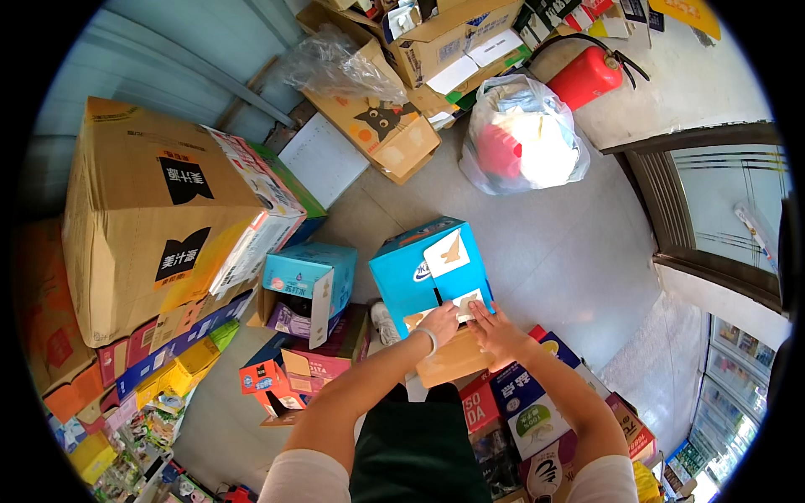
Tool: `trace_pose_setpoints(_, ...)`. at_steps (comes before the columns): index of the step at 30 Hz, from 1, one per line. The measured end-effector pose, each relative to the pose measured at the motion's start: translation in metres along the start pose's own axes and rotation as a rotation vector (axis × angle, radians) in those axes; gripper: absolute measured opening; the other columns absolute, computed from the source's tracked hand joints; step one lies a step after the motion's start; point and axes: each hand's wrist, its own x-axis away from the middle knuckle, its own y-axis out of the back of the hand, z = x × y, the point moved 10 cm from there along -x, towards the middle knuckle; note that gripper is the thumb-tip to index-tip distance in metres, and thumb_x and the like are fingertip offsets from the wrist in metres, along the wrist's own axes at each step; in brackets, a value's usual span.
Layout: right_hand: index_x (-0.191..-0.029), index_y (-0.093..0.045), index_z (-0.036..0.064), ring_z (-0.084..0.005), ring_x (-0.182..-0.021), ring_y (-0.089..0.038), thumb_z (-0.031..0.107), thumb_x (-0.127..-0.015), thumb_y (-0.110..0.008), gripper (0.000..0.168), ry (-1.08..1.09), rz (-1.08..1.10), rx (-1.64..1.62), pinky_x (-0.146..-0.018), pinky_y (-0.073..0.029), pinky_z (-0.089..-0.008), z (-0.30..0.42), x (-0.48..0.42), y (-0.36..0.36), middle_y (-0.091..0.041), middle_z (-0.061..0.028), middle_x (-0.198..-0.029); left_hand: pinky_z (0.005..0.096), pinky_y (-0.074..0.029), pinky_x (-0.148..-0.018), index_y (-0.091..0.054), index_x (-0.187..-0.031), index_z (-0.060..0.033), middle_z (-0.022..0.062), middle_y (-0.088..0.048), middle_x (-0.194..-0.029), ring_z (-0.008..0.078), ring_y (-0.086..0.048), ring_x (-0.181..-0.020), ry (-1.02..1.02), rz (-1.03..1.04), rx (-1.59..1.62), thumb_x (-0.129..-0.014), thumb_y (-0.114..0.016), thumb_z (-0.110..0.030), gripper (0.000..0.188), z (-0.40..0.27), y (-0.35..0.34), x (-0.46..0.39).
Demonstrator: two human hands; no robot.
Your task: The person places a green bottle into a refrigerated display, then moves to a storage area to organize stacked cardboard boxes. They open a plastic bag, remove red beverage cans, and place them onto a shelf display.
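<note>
A bright blue cardboard box [402,276] stands on the floor before me, with white, torn-looking patches on its blue panels and a plain brown panel [456,357] facing me. My left hand [440,324], with a pale band at the wrist, has its fingers curled at the edge of a blue panel beside a dark slot. Just to the right, my right hand [495,330] lies with fingers spread over a torn white patch [467,303] and the box's near edge. The inside of the box is hidden.
Left of the box are a light-blue carton [295,276], a red carton [264,377] and big brown cartons [151,220]. Ahead stand a filled plastic bag [525,138] and a fire extinguisher [585,78]. Flattened cartons [534,402] lie near my right arm. A glass door [729,201] is at right.
</note>
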Motion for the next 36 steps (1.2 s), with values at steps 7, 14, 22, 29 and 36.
trace_pose_setpoints(7,-0.103,-0.065,0.008,-0.0228,-0.132,-0.035,0.061,-0.082,-0.048,0.059,0.011,-0.229,-0.494,-0.109,-0.022,-0.0487,-0.04,-0.001,0.017,-0.049,-0.0073,-0.131,0.0303,-0.033,-0.087,-0.071,-0.099,-0.0212,-0.0055,-0.064,-0.105,0.0142,-0.048,-0.109,-0.15,0.387,0.049,-0.078,-0.064,-0.027,0.023,-0.004,-0.015,-0.01)
trace_pose_setpoints(14,-0.095,-0.069,0.009,-0.0149,-0.124,-0.045,0.054,-0.09,-0.042,0.052,0.006,-0.394,-0.287,-0.105,-0.03,-0.0411,-0.039,0.004,0.026,-0.061,-0.0031,-0.118,0.0337,-0.036,-0.079,-0.071,-0.094,-0.0147,0.0003,-0.067,-0.093,0.0187,-0.059,-0.091,-0.181,0.625,0.278,-0.078,-0.068,-0.028,0.021,0.007,-0.029,0.007)
trace_pose_setpoints(22,-0.104,-0.065,0.009,-0.0159,-0.108,-0.058,0.047,-0.086,-0.052,0.044,-0.087,-0.579,-0.415,-0.101,-0.036,-0.0373,-0.049,0.017,0.014,-0.065,-0.0046,-0.109,0.0336,-0.037,-0.074,-0.064,-0.068,-0.0109,0.0014,-0.06,-0.066,0.0188,-0.056,-0.074,-0.438,-0.057,0.457,-0.069,-0.067,-0.031,0.02,0.021,0.043,0.082)
trace_pose_setpoints(29,-0.09,-0.068,0.007,-0.0203,-0.092,-0.061,0.048,-0.083,-0.057,0.042,-0.226,-0.596,-0.539,-0.096,-0.038,-0.0422,-0.065,0.012,0.03,-0.067,-0.0068,-0.089,0.0326,-0.041,-0.085,-0.057,-0.065,-0.0049,0.0049,-0.053,-0.07,0.0215,-0.052,-0.079,-0.359,-0.411,0.546,-0.077,-0.062,-0.02,0.02,0.034,0.056,0.118)
trace_pose_setpoints(36,-0.066,-0.06,0.006,-0.0263,-0.08,-0.057,0.053,-0.068,-0.069,0.048,-0.61,-0.709,-0.443,-0.077,-0.038,-0.0421,-0.1,-0.016,0.04,-0.059,-0.0073,-0.071,0.0399,-0.026,-0.11,-0.054,-0.105,-0.0024,0.0096,-0.052,-0.116,0.0245,-0.042,-0.123,-0.312,-0.221,0.363,-0.083,-0.057,-0.017,0.027,0.029,0.031,0.16)
